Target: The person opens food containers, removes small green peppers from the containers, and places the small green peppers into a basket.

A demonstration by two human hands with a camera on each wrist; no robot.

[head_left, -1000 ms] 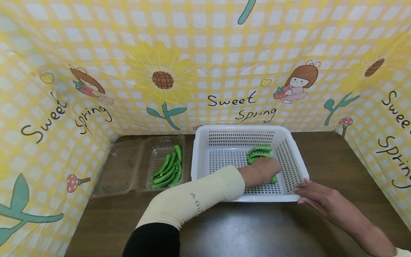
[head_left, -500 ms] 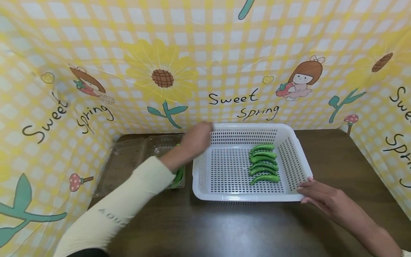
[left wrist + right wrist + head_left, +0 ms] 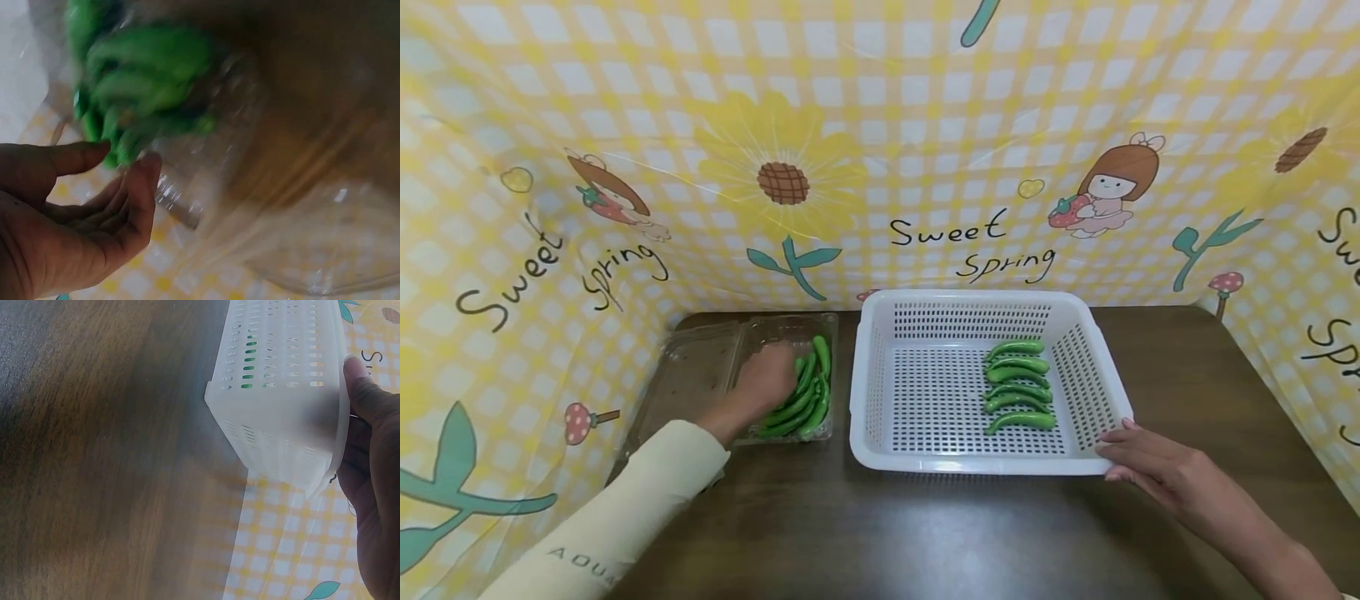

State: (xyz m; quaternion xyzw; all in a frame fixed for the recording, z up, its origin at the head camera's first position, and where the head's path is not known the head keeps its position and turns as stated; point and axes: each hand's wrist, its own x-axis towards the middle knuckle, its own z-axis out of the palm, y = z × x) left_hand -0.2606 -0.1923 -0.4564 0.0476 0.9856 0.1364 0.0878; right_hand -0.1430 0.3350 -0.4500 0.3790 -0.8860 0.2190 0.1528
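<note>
My left hand (image 3: 767, 375) hovers over the clear plastic clamshell box (image 3: 831, 329), beside the green chili peppers (image 3: 805, 408) heaped in it. In the left wrist view, thumb and fingertips stand apart, right at the tips of the blurred peppers (image 3: 150, 62), with nothing held between them. A white plastic basket (image 3: 992, 465) with slotted walls stands to the right of the box. Several green chili peppers (image 3: 1018, 392) lie in a column on its floor, toward the right side. My right hand (image 3: 1172, 471) grips the basket's near right corner, its thumb (image 3: 359, 372) over the rim.
The box's transparent lid (image 3: 688, 375) lies folded open to the left. Everything stands on a dark wooden table (image 3: 940, 533). A yellow checked cloth (image 3: 880, 150) with printed flowers rises along the back and both sides.
My left hand has come out of the basket and moved left to the clamshell box, uncovering the row of chili peppers in the basket. My right hand has stayed on the basket's rim.
</note>
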